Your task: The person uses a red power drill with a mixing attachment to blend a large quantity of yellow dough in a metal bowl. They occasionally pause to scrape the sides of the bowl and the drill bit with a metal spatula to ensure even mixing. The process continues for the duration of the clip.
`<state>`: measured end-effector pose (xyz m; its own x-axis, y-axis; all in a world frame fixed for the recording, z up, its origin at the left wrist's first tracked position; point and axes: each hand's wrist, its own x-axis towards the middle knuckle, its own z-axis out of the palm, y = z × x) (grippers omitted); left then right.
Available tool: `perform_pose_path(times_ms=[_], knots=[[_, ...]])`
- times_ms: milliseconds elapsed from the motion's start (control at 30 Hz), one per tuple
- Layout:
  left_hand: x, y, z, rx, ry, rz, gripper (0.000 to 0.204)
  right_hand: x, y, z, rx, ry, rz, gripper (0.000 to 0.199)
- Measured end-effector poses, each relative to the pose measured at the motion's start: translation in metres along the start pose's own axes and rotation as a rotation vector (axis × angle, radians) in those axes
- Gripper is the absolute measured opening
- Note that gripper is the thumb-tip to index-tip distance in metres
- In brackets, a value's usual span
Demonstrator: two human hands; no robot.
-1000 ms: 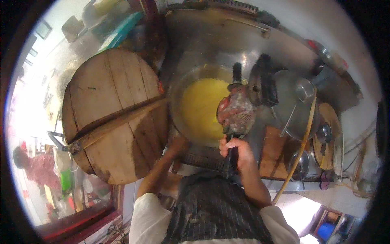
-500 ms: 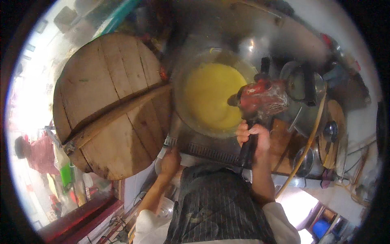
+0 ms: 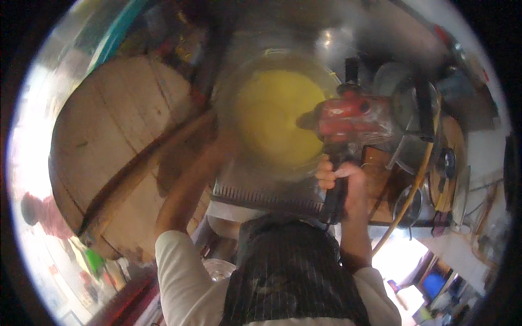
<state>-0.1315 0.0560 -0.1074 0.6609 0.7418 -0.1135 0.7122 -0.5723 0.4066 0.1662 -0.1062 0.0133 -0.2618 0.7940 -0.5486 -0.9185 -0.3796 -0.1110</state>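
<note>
So right up close you've got a dark pinstriped apron (image 3: 293, 271) with a white sleeve (image 3: 182, 271) on either side, and just past it a slotted metal strip (image 3: 266, 200) along the front of the cooktop. The right hand (image 3: 348, 176) is wrapped round the black rear handle of a red power drill (image 3: 348, 117), fingers curled in. Left hand (image 3: 225, 142) is a total smear, reaching up by the pot's left side, in front of the lid's crossbar, so can't tell if it's gripping anything. Big round wooden lid (image 3: 117, 114) stands tilted over on the left. The drill's nose hangs over the right part of a wide pot (image 3: 274, 61) full of yellow mixture (image 3: 277, 103); can't make out what's below the nose. Off to the right there's a long thin stick (image 3: 405, 209) running at a slant, and a round wooden board (image 3: 452, 130) beyond it. Way at the back, a shiny metal panel (image 3: 326, 38) catches the light.
</note>
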Motion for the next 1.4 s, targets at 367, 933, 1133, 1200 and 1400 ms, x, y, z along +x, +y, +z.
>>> perform_pose_path(times_ms=[367,933,1133,1200,1400], knots=[[0.019,0.14,0.137,-0.253,-0.108,0.065,0.027,0.026,0.01,0.024,-0.119,0.088,-0.101,0.008],[0.163,0.224,0.161,-0.434,0.294,-0.224,0.03,0.027,-0.013,0.012,-0.109,0.072,-0.118,0.016],[0.026,0.153,0.108,-0.341,0.262,0.005,0.035,0.026,-0.007,0.006,-0.239,-0.022,-0.087,0.016],[-0.021,0.118,0.096,-0.2,0.039,-0.07,0.033,0.019,-0.014,0.002,-0.287,0.014,-0.06,0.018],[-0.07,0.056,0.037,-0.718,0.218,-0.284,0.025,0.002,-0.017,-0.004,-0.226,0.078,-0.087,0.024]])
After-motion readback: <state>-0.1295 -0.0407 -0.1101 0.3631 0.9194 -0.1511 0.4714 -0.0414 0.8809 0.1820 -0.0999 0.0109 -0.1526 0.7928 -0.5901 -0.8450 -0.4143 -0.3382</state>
